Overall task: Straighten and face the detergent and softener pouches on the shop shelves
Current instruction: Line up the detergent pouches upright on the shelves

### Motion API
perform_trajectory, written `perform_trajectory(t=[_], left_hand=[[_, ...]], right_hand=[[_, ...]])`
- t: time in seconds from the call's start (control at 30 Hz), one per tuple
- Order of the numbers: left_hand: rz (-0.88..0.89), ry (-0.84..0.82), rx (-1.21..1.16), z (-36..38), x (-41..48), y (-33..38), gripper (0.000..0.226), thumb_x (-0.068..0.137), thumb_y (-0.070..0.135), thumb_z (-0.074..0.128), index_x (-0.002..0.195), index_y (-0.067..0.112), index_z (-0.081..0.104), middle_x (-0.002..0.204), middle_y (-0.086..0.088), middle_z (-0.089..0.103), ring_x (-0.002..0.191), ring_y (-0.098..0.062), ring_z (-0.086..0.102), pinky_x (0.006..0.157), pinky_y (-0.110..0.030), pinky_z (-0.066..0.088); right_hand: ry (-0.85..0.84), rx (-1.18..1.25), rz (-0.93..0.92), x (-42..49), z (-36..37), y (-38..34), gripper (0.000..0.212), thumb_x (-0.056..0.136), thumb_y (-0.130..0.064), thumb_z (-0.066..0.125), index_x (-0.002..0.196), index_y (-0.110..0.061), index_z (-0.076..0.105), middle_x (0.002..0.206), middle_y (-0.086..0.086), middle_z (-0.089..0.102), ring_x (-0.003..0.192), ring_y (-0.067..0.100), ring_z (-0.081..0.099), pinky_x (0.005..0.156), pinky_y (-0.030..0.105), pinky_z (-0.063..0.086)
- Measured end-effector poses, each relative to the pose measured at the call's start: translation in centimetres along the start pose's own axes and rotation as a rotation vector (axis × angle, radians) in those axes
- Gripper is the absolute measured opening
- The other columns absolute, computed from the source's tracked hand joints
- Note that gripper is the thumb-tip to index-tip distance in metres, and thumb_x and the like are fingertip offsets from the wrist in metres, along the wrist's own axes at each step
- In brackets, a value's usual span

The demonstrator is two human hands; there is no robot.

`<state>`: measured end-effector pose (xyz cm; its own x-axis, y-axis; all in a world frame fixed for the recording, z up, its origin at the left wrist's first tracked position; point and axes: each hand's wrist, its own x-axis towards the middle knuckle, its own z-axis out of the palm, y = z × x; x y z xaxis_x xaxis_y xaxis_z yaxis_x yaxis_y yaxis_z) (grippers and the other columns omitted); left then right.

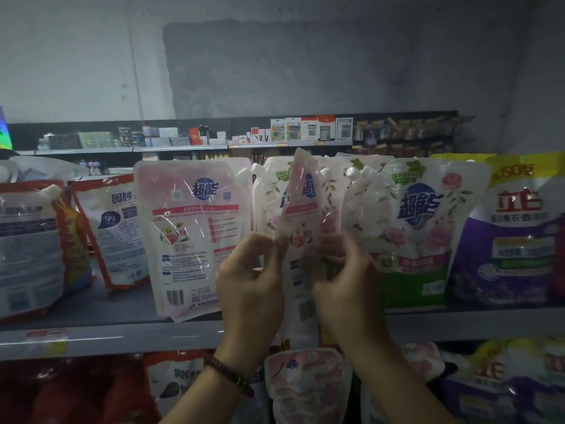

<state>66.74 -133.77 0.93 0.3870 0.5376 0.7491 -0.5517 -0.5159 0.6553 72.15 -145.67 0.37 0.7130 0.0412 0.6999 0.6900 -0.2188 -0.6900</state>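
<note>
A pink-and-white pouch (301,206) stands edge-on in the middle of the upper shelf (122,336), turned sideways. My left hand (249,289) pinches its left edge and my right hand (345,286) grips its right side. To its left a pink pouch (191,234) shows its back label and leans. On the right a rose-printed pouch with a green base (419,228) faces front. A purple pouch (513,237) stands at the far right.
Red-and-white pouches (119,228) lean at the left of the shelf, backs showing. More pouches (305,384) lie on the shelf below. Behind, another aisle's shelf (214,146) holds small boxed goods under a grey wall.
</note>
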Motion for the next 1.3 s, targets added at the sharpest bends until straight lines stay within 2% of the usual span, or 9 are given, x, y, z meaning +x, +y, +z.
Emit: perform_trajectory(t=[0.1,0.23,0.33,0.47,0.6,0.73,0.87,1.03,1.3], left_hand=[[0.0,-0.005,-0.03,0.5,-0.4,0.8,0.021,0.097,0.02,0.076,0.077,0.02,0.073,0.071,0.01,0.071,0.063,-0.002,0.061,0.056,-0.019,0.045],[-0.017,-0.043,-0.066,0.8,-1.5,1.1,0.017,0.096,0.005,0.077,0.09,0.021,0.082,0.079,0.006,0.079,0.069,-0.013,0.076,0.059,-0.039,0.063],[-0.024,-0.07,-0.072,1.2,-2.5,1.5,0.023,0.09,0.006,0.083,0.103,0.026,0.085,0.09,0.012,0.082,0.073,-0.01,0.079,0.06,-0.038,0.064],[-0.011,-0.082,-0.015,1.6,-3.2,1.2,0.035,0.086,0.013,0.089,0.113,0.034,0.083,0.097,0.02,0.081,0.086,-0.005,0.08,0.069,-0.038,0.067],[0.055,-0.185,0.016,1.6,-3.9,1.5,0.041,0.085,0.022,0.085,0.118,0.046,0.078,0.101,0.021,0.081,0.095,-0.002,0.078,0.072,-0.037,0.067],[0.051,-0.314,-0.103,1.0,-3.5,0.8,0.04,0.088,0.007,0.081,0.124,0.025,0.08,0.13,0.009,0.076,0.116,-0.015,0.075,0.081,-0.038,0.067],[-0.164,-0.355,-0.191,0.1,-1.1,-0.4,0.024,0.098,0.007,0.074,0.118,0.019,0.078,0.111,-0.005,0.08,0.089,-0.021,0.08,0.069,-0.035,0.066],[-0.413,-0.332,-0.065,0.2,2.0,-2.9,0.026,0.108,0.024,0.059,0.134,0.023,0.063,0.121,0.004,0.073,0.107,-0.011,0.073,0.078,-0.023,0.061],[-0.701,-0.369,-0.242,1.4,3.7,-4.7,0.033,0.116,0.023,0.038,0.137,0.024,0.063,0.112,0.0,0.081,0.102,-0.017,0.078,0.074,-0.029,0.062]], right_hand=[[-0.022,0.013,-0.008,-0.5,-0.4,-1.2,0.025,0.095,-0.053,0.065,0.108,-0.033,0.074,0.102,-0.016,0.071,0.093,-0.003,0.067,0.078,0.023,0.057],[-0.084,0.072,0.01,-0.8,-1.1,-2.6,0.036,0.088,-0.069,0.061,0.107,-0.04,0.073,0.099,-0.017,0.073,0.094,-0.004,0.068,0.079,0.024,0.058],[-0.093,0.041,0.004,-0.7,-1.4,-3.3,0.035,0.086,-0.068,0.065,0.1,-0.037,0.071,0.091,-0.016,0.074,0.087,-0.001,0.071,0.076,0.031,0.061],[-0.079,0.008,0.045,-0.6,-1.9,-3.7,0.041,0.083,-0.072,0.064,0.095,-0.033,0.071,0.081,-0.017,0.075,0.076,-0.004,0.072,0.07,0.028,0.061],[-0.021,-0.062,0.067,0.2,-2.4,-3.2,0.028,0.092,-0.057,0.071,0.091,-0.03,0.074,0.077,-0.019,0.075,0.07,-0.007,0.07,0.06,0.014,0.054],[-0.022,-0.142,0.051,0.9,-2.7,-2.9,0.018,0.102,-0.037,0.066,0.096,-0.024,0.078,0.082,-0.015,0.075,0.069,-0.005,0.068,0.053,0.002,0.042],[-0.013,-0.164,0.063,1.3,-2.6,-2.5,0.041,0.106,-0.028,0.063,0.066,-0.029,0.053,0.058,-0.016,0.053,0.047,-0.008,0.055,0.043,0.007,0.037],[-0.031,-0.138,0.057,1.5,-2.3,-2.1,0.028,0.108,-0.033,0.06,0.083,-0.022,0.067,0.068,-0.009,0.067,0.056,0.006,0.064,0.048,0.02,0.042],[-0.015,-0.045,0.019,1.6,-2.5,-1.8,0.023,0.108,-0.03,0.06,0.098,-0.015,0.074,0.064,-0.016,0.055,0.048,-0.004,0.049,0.046,0.009,0.039]])
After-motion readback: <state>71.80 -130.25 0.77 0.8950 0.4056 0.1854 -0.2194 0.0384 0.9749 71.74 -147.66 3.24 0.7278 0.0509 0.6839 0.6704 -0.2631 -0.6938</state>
